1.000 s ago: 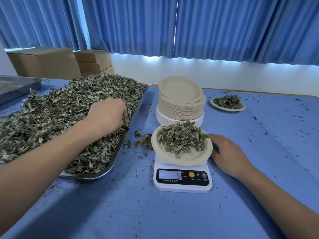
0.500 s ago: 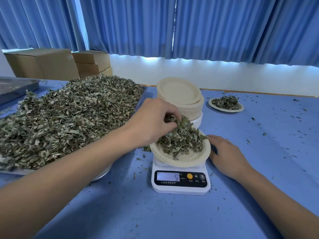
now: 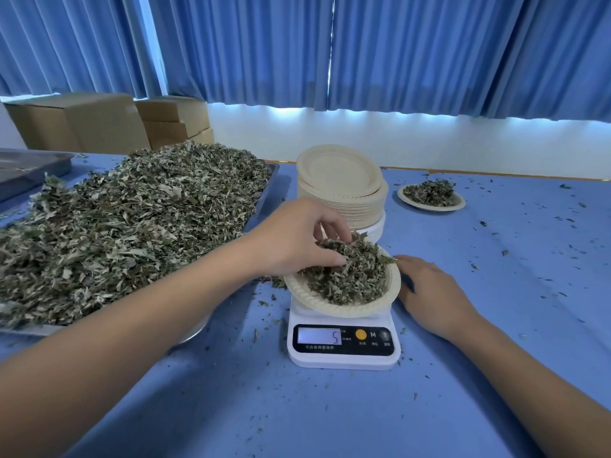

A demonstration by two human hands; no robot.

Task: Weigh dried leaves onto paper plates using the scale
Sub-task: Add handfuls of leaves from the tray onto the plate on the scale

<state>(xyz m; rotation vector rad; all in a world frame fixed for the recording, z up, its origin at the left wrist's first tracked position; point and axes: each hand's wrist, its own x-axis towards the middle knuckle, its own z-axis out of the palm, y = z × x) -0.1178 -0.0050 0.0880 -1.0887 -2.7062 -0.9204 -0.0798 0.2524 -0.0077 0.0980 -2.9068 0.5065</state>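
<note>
Progress is partial: one filled plate (image 3: 460, 203) sits well beyond the right fingertips, and a second paper plate (image 3: 330, 309) on the scale (image 3: 344, 358) carries dried leaves (image 3: 353, 279) directly under the fingers of the left hand (image 3: 297, 241). Those fingers curl down into the heap, thumb alongside; whether they pinch leaves or have let go is hard to tell. The right hand (image 3: 429, 289) lies flat, fingers straight, just beside the plate's rim. The display (image 3: 319, 336) reads 5, and a tall stack of plates (image 3: 340, 188) waits behind the left fingers. A second ago that hand was in the tray (image 3: 264, 193) heap; it has since carried a pinch across, the reading unchanged.
</note>
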